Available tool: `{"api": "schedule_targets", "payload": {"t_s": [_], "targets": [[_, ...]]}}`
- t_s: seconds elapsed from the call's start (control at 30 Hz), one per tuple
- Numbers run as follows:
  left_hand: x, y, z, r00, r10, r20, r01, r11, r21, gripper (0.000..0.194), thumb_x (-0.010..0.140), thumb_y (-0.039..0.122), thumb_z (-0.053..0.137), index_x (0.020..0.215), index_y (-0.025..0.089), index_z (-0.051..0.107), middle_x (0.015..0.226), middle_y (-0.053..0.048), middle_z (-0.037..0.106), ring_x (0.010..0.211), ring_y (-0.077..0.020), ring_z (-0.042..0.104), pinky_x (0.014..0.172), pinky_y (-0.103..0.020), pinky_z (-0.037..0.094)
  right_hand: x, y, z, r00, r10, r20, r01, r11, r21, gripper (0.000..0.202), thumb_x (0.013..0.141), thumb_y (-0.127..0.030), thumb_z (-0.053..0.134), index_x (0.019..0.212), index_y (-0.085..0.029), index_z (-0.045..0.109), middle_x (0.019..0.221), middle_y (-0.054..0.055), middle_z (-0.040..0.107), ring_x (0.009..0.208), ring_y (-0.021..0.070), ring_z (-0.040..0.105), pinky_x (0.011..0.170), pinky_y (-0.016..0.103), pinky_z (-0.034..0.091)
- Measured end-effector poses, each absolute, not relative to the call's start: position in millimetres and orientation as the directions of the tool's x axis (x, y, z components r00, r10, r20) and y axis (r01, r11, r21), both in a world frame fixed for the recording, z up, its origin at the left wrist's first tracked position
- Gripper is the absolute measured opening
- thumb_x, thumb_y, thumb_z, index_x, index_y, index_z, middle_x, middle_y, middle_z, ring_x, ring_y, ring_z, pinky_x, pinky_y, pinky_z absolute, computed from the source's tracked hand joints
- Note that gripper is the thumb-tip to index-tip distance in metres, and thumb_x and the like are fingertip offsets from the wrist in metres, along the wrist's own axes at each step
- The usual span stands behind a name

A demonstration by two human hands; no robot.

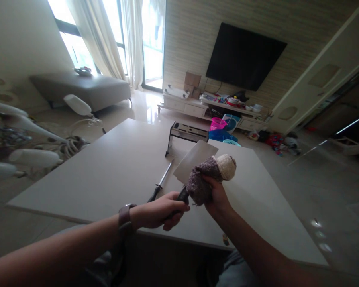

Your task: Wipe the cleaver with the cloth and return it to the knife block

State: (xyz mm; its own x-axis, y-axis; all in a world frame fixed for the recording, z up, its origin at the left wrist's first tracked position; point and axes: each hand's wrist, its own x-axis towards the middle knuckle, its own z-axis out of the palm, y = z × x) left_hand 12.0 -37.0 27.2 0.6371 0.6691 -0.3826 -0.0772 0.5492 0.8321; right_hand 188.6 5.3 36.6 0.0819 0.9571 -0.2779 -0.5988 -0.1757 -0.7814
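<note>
My left hand (161, 210) is wrapped around the black handle of a cleaver (196, 157), whose broad blade points up and away over the table. A brown and cream cloth (201, 179) is bunched in my right hand (218, 195) and lies against the blade near the handle, hiding part of it. To the left of the cleaver, a sharpening steel (165, 176) with a black handle rests on the white table (107, 167). Behind the blade stands a knife holder (189, 131) with slots in its dark top.
Just beyond the table are a pink basket (218, 123) and a blue plastic item (222, 135). White lamp-like shades and cables (32, 139) crowd the left side. A small colourful object (225, 239) sits at the near edge. A cluttered TV cabinet (194, 108) stands along the wall.
</note>
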Motion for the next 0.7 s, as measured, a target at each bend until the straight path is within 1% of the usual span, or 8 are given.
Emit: {"api": "schedule_targets", "payload": {"t_s": [0.03, 0.1, 0.17, 0.23, 0.33, 0.4, 0.53, 0.7], "targets": [[13, -36, 25, 0.621, 0.684, -0.382, -0.077, 0.538, 0.839, 0.033, 0.077, 0.038, 0.072, 0.091, 0.025, 0.044, 0.05, 0.012, 0.045, 0.035, -0.0076, 0.034, 0.033, -0.017, 0.03, 188, 6, 38, 0.065, 0.954, -0.294, -0.603, -0.197, -0.773, 0.046, 0.057, -0.021, 0.09, 0.101, -0.016, 0.078, 0.087, 0.005, 0.082, 0.078, 0.0264, 0.078, 0.07, 0.037, 0.067], [13, -33, 20, 0.542, 0.757, -0.365, -0.047, 0.461, 0.886, 0.029, 0.08, 0.037, 0.07, 0.094, 0.024, 0.047, 0.047, 0.013, 0.042, 0.033, -0.0081, 0.033, 0.031, -0.017, 0.027, 186, 8, 41, 0.029, 0.946, -0.323, -0.602, -0.241, -0.761, 0.039, 0.059, -0.022, 0.09, 0.096, -0.015, 0.079, 0.09, 0.007, 0.083, 0.08, 0.026, 0.078, 0.073, 0.037, 0.067], [12, -28, 14, 0.456, 0.828, -0.326, 0.005, 0.364, 0.931, 0.026, 0.081, 0.035, 0.068, 0.094, 0.022, 0.05, 0.047, 0.013, 0.042, 0.034, -0.0086, 0.036, 0.032, -0.017, 0.029, 184, 9, 43, 0.0, 0.942, -0.335, -0.598, -0.268, -0.755, 0.037, 0.061, -0.024, 0.09, 0.095, -0.015, 0.079, 0.095, 0.008, 0.083, 0.085, 0.026, 0.079, 0.078, 0.037, 0.067], [10, -26, 9, 0.425, 0.86, -0.283, 0.053, 0.288, 0.956, 0.021, 0.082, 0.032, 0.067, 0.091, 0.022, 0.05, 0.05, 0.012, 0.042, 0.037, -0.0077, 0.039, 0.033, -0.016, 0.031, 182, 7, 42, -0.016, 0.949, -0.316, -0.594, -0.263, -0.76, 0.041, 0.061, -0.026, 0.092, 0.099, -0.017, 0.079, 0.101, 0.008, 0.084, 0.09, 0.0263, 0.079, 0.083, 0.038, 0.067], [9, -32, 8, 0.479, 0.839, -0.259, 0.124, 0.228, 0.966, 0.021, 0.083, 0.029, 0.068, 0.089, 0.022, 0.049, 0.055, 0.011, 0.046, 0.04, -0.0068, 0.042, 0.036, -0.016, 0.034, 179, 3, 39, -0.011, 0.957, -0.291, -0.58, -0.243, -0.777, 0.049, 0.053, -0.023, 0.095, 0.099, -0.018, 0.078, 0.101, 0.006, 0.084, 0.09, 0.027, 0.079, 0.085, 0.039, 0.067], [9, -38, 10, 0.522, 0.803, -0.288, 0.142, 0.251, 0.957, 0.024, 0.083, 0.029, 0.068, 0.09, 0.023, 0.047, 0.055, 0.011, 0.046, 0.04, -0.0073, 0.042, 0.036, -0.016, 0.035, 179, 0, 37, -0.012, 0.955, -0.295, -0.569, -0.25, -0.784, 0.05, 0.05, -0.022, 0.096, 0.096, -0.017, 0.078, 0.096, 0.006, 0.083, 0.087, 0.0273, 0.079, 0.085, 0.041, 0.067], [9, -45, 23, 0.568, 0.749, -0.341, 0.147, 0.315, 0.938, 0.027, 0.083, 0.032, 0.069, 0.093, 0.024, 0.045, 0.053, 0.013, 0.042, 0.038, -0.0084, 0.04, 0.034, -0.017, 0.032, 179, -3, 35, -0.016, 0.957, -0.289, -0.566, -0.247, -0.786, 0.046, 0.052, -0.021, 0.095, 0.095, -0.017, 0.077, 0.093, 0.006, 0.083, 0.085, 0.0272, 0.079, 0.085, 0.042, 0.067], [4, -37, 32, 0.553, 0.784, -0.283, 0.206, 0.2, 0.958, 0.027, 0.081, 0.03, 0.072, 0.087, 0.022, 0.047, 0.06, 0.01, 0.046, 0.043, -0.0069, 0.044, 0.037, -0.017, 0.035, 180, -3, 39, -0.026, 0.966, -0.257, -0.555, -0.228, -0.8, 0.047, 0.052, -0.021, 0.095, 0.095, -0.018, 0.077, 0.094, 0.005, 0.083, 0.088, 0.0267, 0.079, 0.087, 0.042, 0.066]]}}
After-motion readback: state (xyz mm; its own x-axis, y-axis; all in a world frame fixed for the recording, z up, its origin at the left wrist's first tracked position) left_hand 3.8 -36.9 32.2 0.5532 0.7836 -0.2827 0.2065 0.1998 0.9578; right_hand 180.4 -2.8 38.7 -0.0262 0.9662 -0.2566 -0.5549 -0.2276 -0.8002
